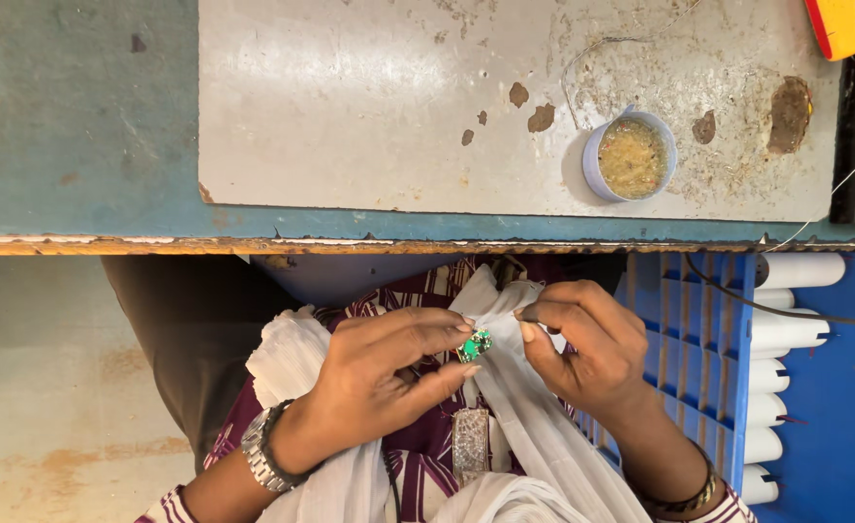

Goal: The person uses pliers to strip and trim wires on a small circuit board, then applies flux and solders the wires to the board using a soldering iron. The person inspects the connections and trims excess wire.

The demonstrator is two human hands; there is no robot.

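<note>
Pinching green circuit board [475,345], left hand [388,378], below bench edge [350,244]; right hand [582,344] beside

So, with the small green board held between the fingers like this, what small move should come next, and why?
Probably bring the right hand a little closer to the small green circuit board. The left hand pinches the board over the lap, and the right fingertips pinch something thin just beside it, not yet touching. What that thin thing is cannot be told.

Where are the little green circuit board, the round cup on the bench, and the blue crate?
green circuit board [475,345], head view, its face.
round cup [590,155], head view, left rim.
blue crate [703,339], head view, ribbed side.
</note>
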